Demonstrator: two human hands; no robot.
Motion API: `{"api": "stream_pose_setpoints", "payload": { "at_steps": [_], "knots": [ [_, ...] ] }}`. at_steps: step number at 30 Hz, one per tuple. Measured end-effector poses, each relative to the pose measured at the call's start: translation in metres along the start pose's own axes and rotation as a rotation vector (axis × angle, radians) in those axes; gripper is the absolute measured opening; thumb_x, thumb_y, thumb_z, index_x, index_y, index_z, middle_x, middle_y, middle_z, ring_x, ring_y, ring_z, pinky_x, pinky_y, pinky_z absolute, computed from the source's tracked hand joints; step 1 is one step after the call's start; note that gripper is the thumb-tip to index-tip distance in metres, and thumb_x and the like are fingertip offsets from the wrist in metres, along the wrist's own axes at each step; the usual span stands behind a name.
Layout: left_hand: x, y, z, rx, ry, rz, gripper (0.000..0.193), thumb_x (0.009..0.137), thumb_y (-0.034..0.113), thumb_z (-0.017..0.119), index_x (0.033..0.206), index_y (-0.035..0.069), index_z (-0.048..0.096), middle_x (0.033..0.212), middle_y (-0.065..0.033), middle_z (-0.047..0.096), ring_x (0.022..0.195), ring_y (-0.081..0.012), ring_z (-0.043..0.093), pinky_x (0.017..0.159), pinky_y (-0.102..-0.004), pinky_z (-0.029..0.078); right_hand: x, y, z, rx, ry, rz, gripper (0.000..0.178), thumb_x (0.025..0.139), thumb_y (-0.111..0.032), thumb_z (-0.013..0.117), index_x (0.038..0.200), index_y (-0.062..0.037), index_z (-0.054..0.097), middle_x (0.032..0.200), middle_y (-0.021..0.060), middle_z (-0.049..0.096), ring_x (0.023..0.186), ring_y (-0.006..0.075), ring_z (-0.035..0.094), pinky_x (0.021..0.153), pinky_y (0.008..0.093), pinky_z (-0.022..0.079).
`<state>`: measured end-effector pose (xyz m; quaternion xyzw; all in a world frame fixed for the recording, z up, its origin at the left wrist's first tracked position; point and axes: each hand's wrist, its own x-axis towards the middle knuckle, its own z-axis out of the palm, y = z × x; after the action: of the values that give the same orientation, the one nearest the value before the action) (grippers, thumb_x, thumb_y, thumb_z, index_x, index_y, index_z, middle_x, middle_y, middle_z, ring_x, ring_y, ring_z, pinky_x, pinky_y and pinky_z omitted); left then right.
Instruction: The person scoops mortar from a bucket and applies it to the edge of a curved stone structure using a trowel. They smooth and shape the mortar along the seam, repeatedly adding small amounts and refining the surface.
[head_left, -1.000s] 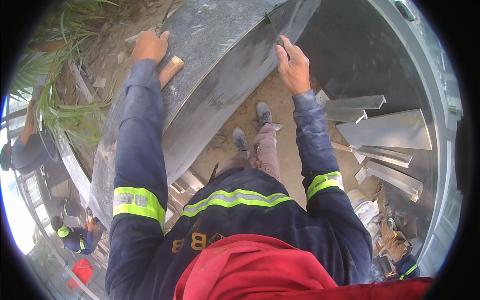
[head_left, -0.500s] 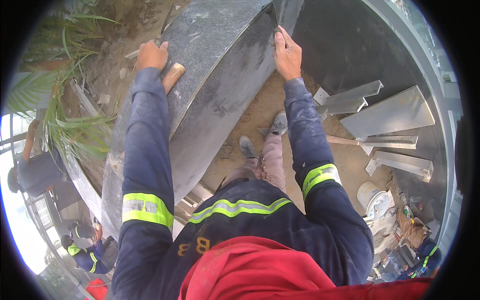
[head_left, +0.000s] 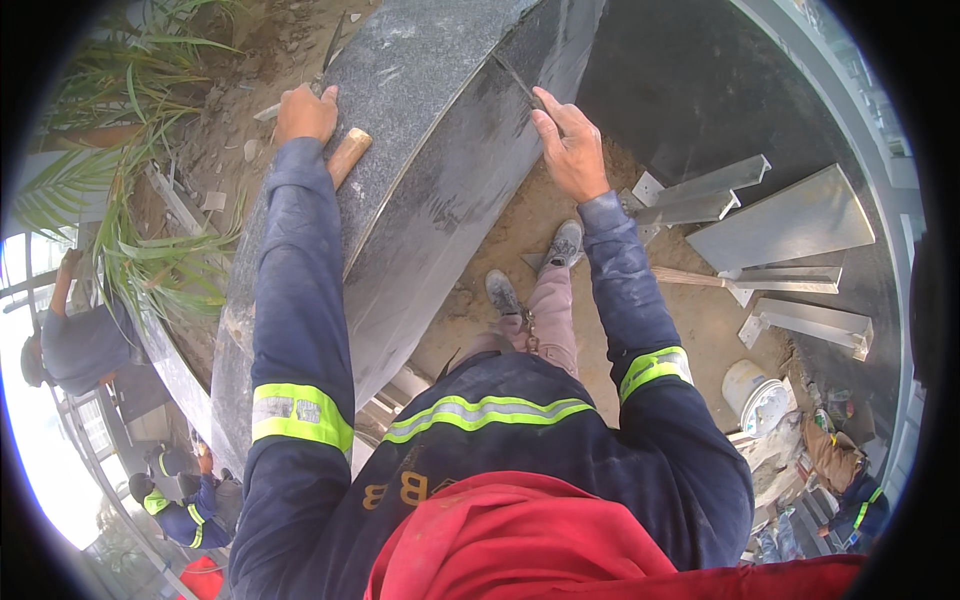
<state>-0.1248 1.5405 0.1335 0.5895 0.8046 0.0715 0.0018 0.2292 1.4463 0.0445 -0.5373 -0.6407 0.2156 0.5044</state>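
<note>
My right hand (head_left: 572, 148) is closed on a putty knife (head_left: 517, 78), its thin blade seen nearly edge-on against the seam where the slab's top meets its side. The curved grey stone slab (head_left: 400, 110) runs from the far middle to the near left. Over its far-left edge my left hand (head_left: 306, 116) is closed, and a dark pointed blade (head_left: 335, 42), seemingly a trowel's, sticks out beyond its fingers. A wooden handle (head_left: 348, 157) lies on the slab beside my left wrist, partly hidden by the sleeve.
Metal brackets (head_left: 705, 190) and a grey panel (head_left: 785, 222) stand at the right. A white bucket (head_left: 752, 396) is nearer, by rubble. Palm leaves (head_left: 165, 265) hang at the left. Other people (head_left: 185, 505) are at lower left, and another person (head_left: 850, 485) is at lower right.
My right hand has moved nearer and the putty knife's blade has slid toward me along the seam, turning from a broad view to edge-on. My left hand stays about where it was.
</note>
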Motion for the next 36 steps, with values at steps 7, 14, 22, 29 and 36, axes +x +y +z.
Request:
{"api": "stream_pose_setpoints", "payload": {
  "at_steps": [7, 14, 22, 29, 36],
  "knots": [
    [-0.004, 0.005, -0.001, -0.014, -0.003, 0.023, 0.054, 0.096, 0.046, 0.063, 0.127, 0.001, 0.065, 0.132, -0.024, 0.062, 0.124, -0.0395, 0.059, 0.101, -0.0488, 0.049, 0.001, -0.005, 0.057, 0.256, 0.183, 0.171, 0.046, 0.103, -0.034, 0.059, 0.14, -0.0065, 0.061, 0.088, 0.0068, 0.062, 0.083, 0.0204, 0.059, 0.08, 0.0352, 0.049],
    [-0.004, 0.005, -0.003, 0.01, -0.011, 0.03, 0.055, 0.096, 0.045, 0.064, 0.127, 0.0, 0.065, 0.132, -0.025, 0.062, 0.123, -0.0394, 0.06, 0.101, -0.0487, 0.049, -0.051, 0.004, 0.058, 0.013, 0.067, 0.022, 0.042, 0.1, -0.021, 0.064, 0.14, -0.009, 0.061, 0.085, 0.0098, 0.056, 0.079, 0.0226, 0.057, 0.078, 0.0364, 0.049],
    [-0.006, 0.005, -0.004, 0.008, 0.005, 0.034, 0.055, 0.096, 0.046, 0.063, 0.128, 0.002, 0.065, 0.132, -0.0245, 0.062, 0.123, -0.0386, 0.06, 0.102, -0.0482, 0.048, -0.008, -0.009, 0.052, 0.16, 0.172, 0.053, 0.042, 0.102, -0.024, 0.063, 0.141, -0.0088, 0.06, 0.087, 0.0054, 0.059, 0.082, 0.0165, 0.056, 0.079, 0.0303, 0.048],
    [-0.006, 0.009, -0.005, -0.011, -0.04, 0.003, 0.057, 0.096, 0.047, 0.063, 0.131, 0.002, 0.064, 0.135, -0.0223, 0.061, 0.126, -0.0382, 0.059, 0.102, -0.0488, 0.048, -0.076, -0.008, 0.086, 0.123, 0.074, 0.008, 0.043, 0.1, -0.021, 0.065, 0.142, -0.0106, 0.059, 0.095, 0.008, 0.06, 0.085, 0.0207, 0.058, 0.083, 0.0327, 0.05],
    [-0.004, -0.008, 0.006, -0.043, 0.138, 0.11, 0.059, 0.093, 0.047, 0.065, 0.119, -0.006, 0.067, 0.116, -0.0311, 0.067, 0.113, -0.0459, 0.064, 0.096, -0.0498, 0.05, -0.052, -0.02, 0.074, 0.291, 0.166, 0.061, 0.047, 0.104, -0.028, 0.058, 0.145, -0.0037, 0.055, 0.101, 0.0072, 0.059, 0.092, 0.0196, 0.058, 0.084, 0.0341, 0.049]
  ]
}}
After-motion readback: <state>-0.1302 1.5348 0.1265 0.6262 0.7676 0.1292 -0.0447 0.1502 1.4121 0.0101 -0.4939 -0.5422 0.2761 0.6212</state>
